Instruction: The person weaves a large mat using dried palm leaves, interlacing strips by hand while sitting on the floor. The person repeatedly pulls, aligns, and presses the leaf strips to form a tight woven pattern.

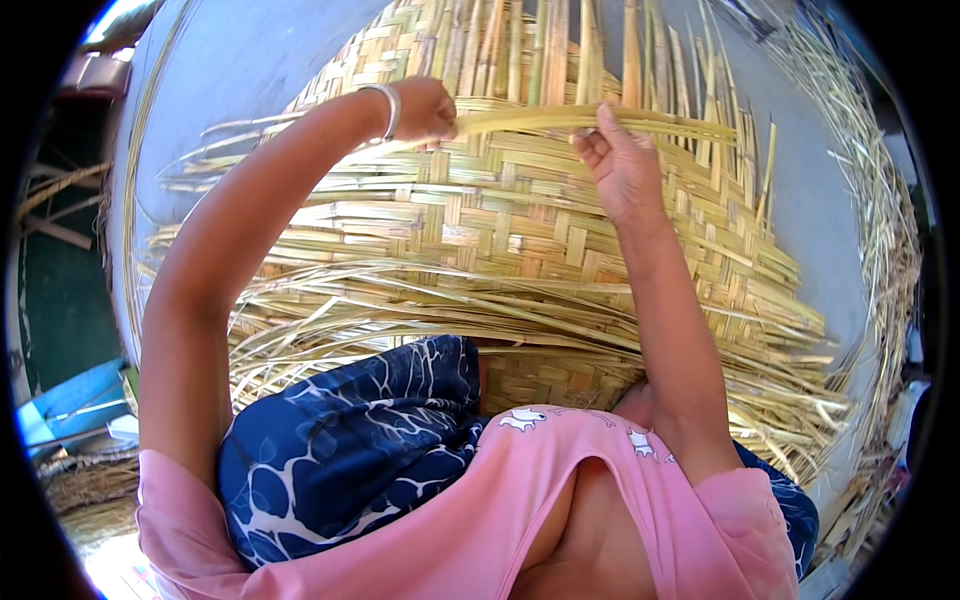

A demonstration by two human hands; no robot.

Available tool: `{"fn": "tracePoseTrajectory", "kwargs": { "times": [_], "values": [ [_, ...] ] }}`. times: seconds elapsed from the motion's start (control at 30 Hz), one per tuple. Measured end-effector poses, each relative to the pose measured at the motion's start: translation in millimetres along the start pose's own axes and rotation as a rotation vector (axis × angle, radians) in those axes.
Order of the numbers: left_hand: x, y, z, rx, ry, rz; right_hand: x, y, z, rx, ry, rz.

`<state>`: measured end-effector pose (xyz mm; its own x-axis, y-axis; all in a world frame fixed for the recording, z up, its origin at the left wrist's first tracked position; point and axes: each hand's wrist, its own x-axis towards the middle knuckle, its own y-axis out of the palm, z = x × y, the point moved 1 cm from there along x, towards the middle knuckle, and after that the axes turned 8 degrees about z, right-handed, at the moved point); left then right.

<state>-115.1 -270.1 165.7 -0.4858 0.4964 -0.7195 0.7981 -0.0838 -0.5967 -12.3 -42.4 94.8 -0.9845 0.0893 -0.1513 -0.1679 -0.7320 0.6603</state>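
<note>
A large mat woven from split bamboo strips [480,225] spreads in front of me, with long loose strip ends standing out at its far side. My left hand [425,108], with a white bangle on its wrist, is closed on the left part of a flat yellow-green bamboo strip [520,119]. Farther right, my right hand [620,160] pinches the same strip between thumb and fingers. The strip lies crosswise over the mat's far part, near the base of the upright strips [560,60]. Its tip reaches past my right hand.
Several loose thin strips [400,290] lie across the mat close to my knees. A long pile of shavings and strips [860,150] runs along the grey floor [240,60] at the right. Blue objects [75,405] and sticks lie at the left edge.
</note>
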Motion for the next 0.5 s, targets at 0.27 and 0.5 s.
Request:
{"fn": "tracePoseTrajectory", "kwargs": {
  "times": [0.27, 0.5],
  "values": [
    [7.8, -25.2, 40.2, 0.058, 0.005, -0.23, 47.4, 20.4, 12.2, -0.026, -0.045, 0.008],
    [17.1, -29.3, 94.0, -0.116, -0.133, -0.29, 94.0, 18.6, 5.5, -0.052, -0.028, 0.02]
  ]
}}
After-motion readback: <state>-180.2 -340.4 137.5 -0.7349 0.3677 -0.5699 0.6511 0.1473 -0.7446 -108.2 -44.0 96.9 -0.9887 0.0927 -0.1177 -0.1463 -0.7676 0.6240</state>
